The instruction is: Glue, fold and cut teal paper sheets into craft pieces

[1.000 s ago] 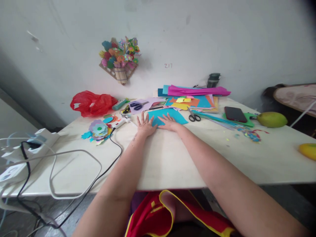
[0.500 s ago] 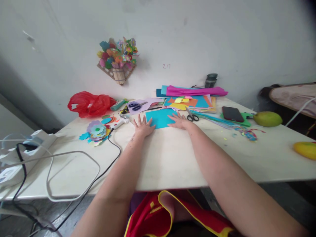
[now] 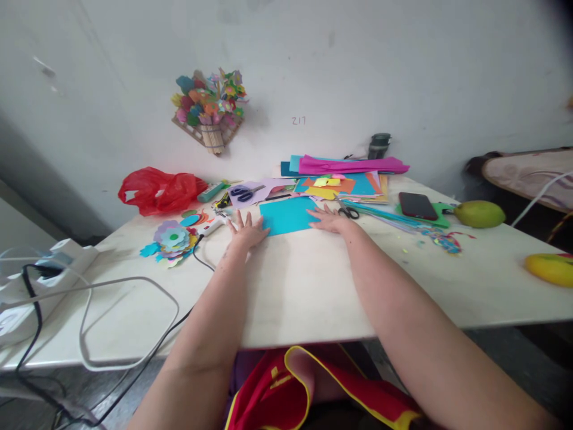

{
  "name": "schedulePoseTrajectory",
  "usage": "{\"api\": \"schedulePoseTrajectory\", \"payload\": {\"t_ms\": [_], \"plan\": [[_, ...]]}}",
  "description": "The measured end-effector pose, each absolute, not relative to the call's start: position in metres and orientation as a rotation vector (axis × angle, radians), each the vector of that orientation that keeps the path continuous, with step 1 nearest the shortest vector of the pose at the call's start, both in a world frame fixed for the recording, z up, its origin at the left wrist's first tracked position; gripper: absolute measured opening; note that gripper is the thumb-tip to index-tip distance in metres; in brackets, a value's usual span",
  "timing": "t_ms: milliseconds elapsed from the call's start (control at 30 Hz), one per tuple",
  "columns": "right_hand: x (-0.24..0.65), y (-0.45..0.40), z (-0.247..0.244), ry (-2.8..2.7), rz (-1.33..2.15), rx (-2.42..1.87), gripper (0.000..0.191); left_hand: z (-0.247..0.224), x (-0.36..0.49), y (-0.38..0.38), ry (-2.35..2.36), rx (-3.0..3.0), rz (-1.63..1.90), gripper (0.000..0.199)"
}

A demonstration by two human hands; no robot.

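Paper flowers, then glue gun, on table. Left hand spread, grasping nothing, at left edge of blue sheet, flat between hands. Right hand splayed, unclenched, over right edge. Scissors just beside it.

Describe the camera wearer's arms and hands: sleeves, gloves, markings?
Left hand and right hand are ungloved, five-fingered. Left forearm and right forearm show no sleeves, watch or cables; a few small dark marks sit near the left wrist. At the lap: a red garment with yellow edging.
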State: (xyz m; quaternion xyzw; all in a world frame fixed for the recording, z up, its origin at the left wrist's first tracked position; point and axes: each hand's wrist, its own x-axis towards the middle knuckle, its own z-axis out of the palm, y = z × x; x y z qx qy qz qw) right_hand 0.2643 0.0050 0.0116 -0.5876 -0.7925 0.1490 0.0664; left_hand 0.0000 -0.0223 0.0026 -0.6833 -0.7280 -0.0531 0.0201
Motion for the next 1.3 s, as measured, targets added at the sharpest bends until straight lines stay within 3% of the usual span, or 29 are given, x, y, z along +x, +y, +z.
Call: {"api": "schedulePoseTrajectory", "payload": {"t_ms": [133, 300, 433, 633, 1033, 1167, 1300], "plan": [[0.263, 0.004, 0.015, -2.394, 0.448, -1.830, 0.067, 0.011, -0.004, -0.027, -2.202, -2.100, -0.145, 0.060], [0.257, 0.002, 0.017, -2.394, 0.417, -1.895, 0.072, 0.030, 0.020, -0.043, -1.747, -2.226, -0.321, 0.052], [0.243, -0.001, 0.016, -2.348, 0.369, -1.907, 0.073, 0.030, 0.052, -0.054, -1.467, -2.585, -0.138, 0.054], [0.230, -0.003, 0.016, -2.366, 0.398, -1.881, 0.069, 0.021, 0.061, -0.058, -1.676, -2.811, 0.100, 0.072], [0.268, 0.004, 0.018, -2.428, 0.410, -1.883, 0.055, 0.015, 0.055, -0.050, -1.657, -2.824, 0.097, 0.074], [0.274, 0.005, 0.019, -2.350, 0.208, -1.907, 0.052, 0.014, 0.053, -0.049, -1.637, -2.833, 0.089, 0.071], [0.276, 0.003, 0.027, -2.309, 0.013, -1.661, 0.037, 0.014, 0.052, -0.049, -1.639, -2.835, 0.056, 0.071]]}}
